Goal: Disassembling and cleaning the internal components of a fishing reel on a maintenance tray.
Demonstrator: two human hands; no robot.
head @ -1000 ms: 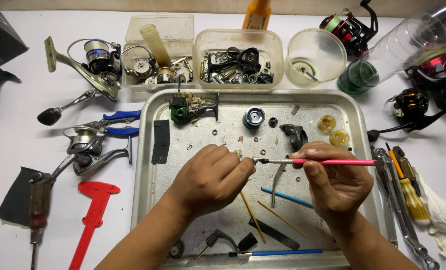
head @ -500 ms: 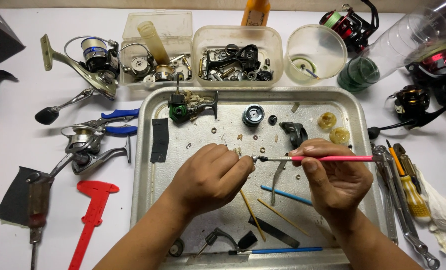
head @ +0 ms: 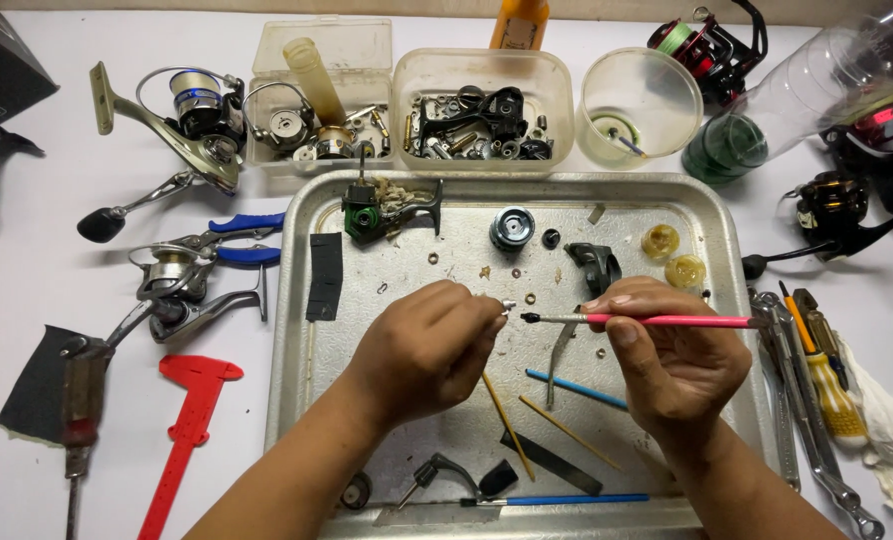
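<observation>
- The left hand (head: 422, 345) is curled, its fingertips pinching a tiny metal part (head: 508, 305) out in front, probably so the brush can get at it
- The right hand (head: 672, 360) grips a pink brush (head: 657, 321) like a pen, lying level, its dark tip just beside that metal part; whether they touch I cannot tell
- Both hands hover over the middle of the metal tray (head: 297, 330), which looks like a sensible way to catch anything small that drops
- Loose washers, a black spool (head: 513, 228) and a green-and-black reel body (head: 372, 212) lie spread along the tray's far side, apart from each other
- A blue stick (head: 572, 388) and thin yellow sticks (head: 507, 425) lie near the right hand, within easy reach
- Beyond the tray, a clear tub of dark parts (head: 482, 105) and a plastic cup (head: 639, 105) stand on the desk (head: 27, 250)
- Blue-handled pliers (head: 229, 240), a fishing reel (head: 177, 290) and a red caliper (head: 182, 430) lie off to the left, out of the way
</observation>
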